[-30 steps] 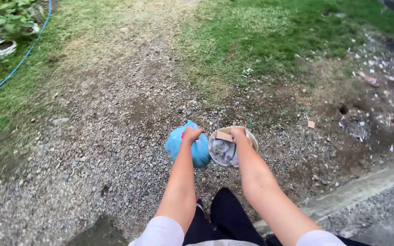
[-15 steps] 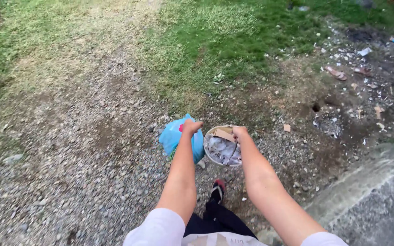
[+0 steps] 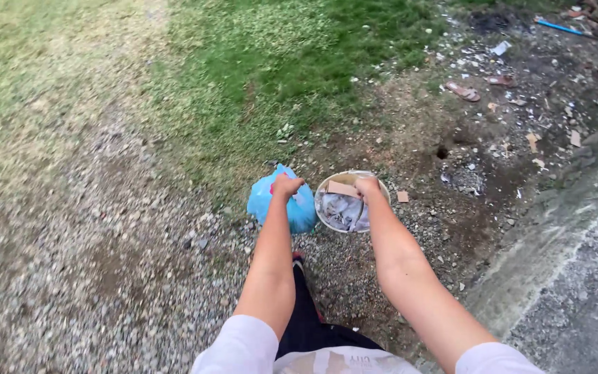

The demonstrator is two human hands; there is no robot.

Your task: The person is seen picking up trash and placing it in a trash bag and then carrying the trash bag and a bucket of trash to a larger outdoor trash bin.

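My left hand (image 3: 286, 185) is closed around the knotted top of a blue plastic bag (image 3: 270, 205), which hangs just below it. My right hand (image 3: 368, 188) grips the thin wire handle of a round pale bucket (image 3: 327, 185) filled with crumpled paper and a piece of cardboard. Bag and bucket hang side by side, almost touching, above a gravel path. Both arms reach straight out from white sleeves. A dark trouser leg and a foot show below the bag.
Gravel (image 3: 105, 263) covers the ground ahead and left, with grass (image 3: 278, 62) beyond. Bare dirt with scattered litter (image 3: 520, 111) and a small hole (image 3: 441, 152) lies to the right. A concrete kerb (image 3: 555, 235) and paved road run along the right edge.
The view has swung left to right as I walk forward; the litter patch and kerb have come closer. The blue hose at left has left the view. Both hands keep their hold.
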